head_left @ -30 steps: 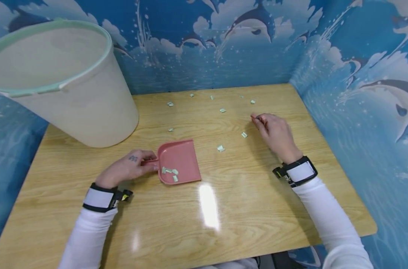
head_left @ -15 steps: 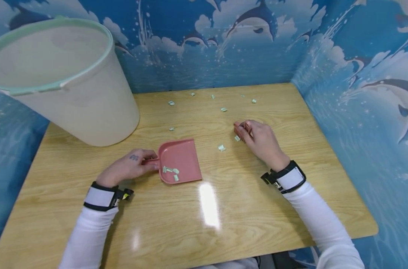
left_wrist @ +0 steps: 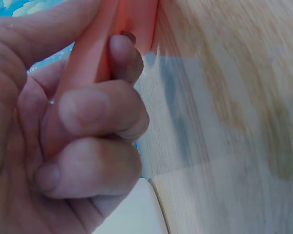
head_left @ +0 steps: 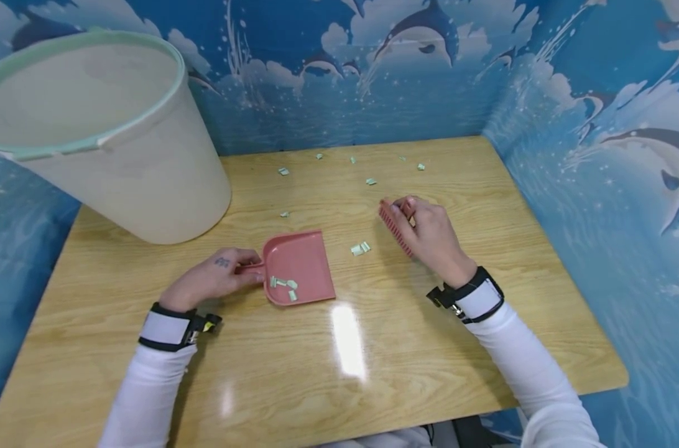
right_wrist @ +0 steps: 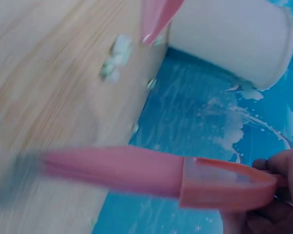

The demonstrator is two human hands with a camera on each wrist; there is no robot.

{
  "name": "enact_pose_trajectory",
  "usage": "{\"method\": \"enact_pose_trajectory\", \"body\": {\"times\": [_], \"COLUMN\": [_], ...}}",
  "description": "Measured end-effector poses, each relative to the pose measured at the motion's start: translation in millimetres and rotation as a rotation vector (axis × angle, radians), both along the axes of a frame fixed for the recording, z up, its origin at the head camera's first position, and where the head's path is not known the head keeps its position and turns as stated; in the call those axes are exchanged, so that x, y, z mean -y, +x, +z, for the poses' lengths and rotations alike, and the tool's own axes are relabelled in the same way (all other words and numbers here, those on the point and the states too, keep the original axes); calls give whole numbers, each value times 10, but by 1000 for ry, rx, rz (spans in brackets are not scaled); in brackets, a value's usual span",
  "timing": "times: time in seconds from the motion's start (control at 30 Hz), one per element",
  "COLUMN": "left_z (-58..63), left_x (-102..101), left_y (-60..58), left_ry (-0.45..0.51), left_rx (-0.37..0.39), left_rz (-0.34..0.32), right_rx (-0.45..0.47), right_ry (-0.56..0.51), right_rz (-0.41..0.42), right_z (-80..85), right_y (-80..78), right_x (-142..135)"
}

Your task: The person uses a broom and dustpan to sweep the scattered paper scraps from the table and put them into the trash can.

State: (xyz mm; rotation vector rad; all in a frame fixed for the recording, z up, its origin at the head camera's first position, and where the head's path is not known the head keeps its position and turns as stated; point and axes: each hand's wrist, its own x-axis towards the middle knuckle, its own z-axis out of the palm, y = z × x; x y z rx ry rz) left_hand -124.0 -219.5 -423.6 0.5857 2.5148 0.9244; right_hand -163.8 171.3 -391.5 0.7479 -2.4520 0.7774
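My left hand (head_left: 219, 277) grips the handle of a pink dustpan (head_left: 306, 264), fingers curled round it in the left wrist view. Several pale green paper scraps (head_left: 292, 284) lie in the pan near its handle end. The dustpan rests on the table, its straight edge facing right. In my right hand (head_left: 434, 236) is a small pink brush (head_left: 395, 227), held by its looped handle (right_wrist: 229, 183) with the bristles toward the table. Between brush and pan sit two scraps (head_left: 360, 249) close together.
A large white bucket (head_left: 166, 174) with a green rim stands at the table's back left. Several more scraps (head_left: 370, 182) are scattered toward the back of the wooden table (head_left: 429, 373). Dolphin-printed walls (head_left: 295, 118) border the back and right.
My right hand has moved left and toward me with the brush. One scrap has slid left to lie beside another, and both are nearer the dustpan. The left hand and dustpan have stayed put.
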Motion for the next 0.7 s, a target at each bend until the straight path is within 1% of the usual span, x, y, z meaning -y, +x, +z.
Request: {"method": "enact_pose_trajectory", "body": {"times": [0.13, 0.27, 0.4, 0.5, 0.7], "left_z": [-5, -9, -5, -6, -6], "left_x": [11, 21, 34, 36, 35], "left_y": [0, -2, -2, -3, -3], "left_ry": [1, 1, 2, 5, 4], "left_rx": [-3, -4, -5, -6, -5], "left_rz": [-3, -6, -11, -11, -13], "right_rx": [-68, -68, -18, 12, 40], "right_ry": [105, 142, 117, 76, 15], "right_rz": [-38, -30, 9, 30, 47], "right_z": [-49, -119, -113, -88, -78], "right_y": [-37, -54, -34, -18, 6], "right_x": [-12, 22, 108, 172, 275]}}
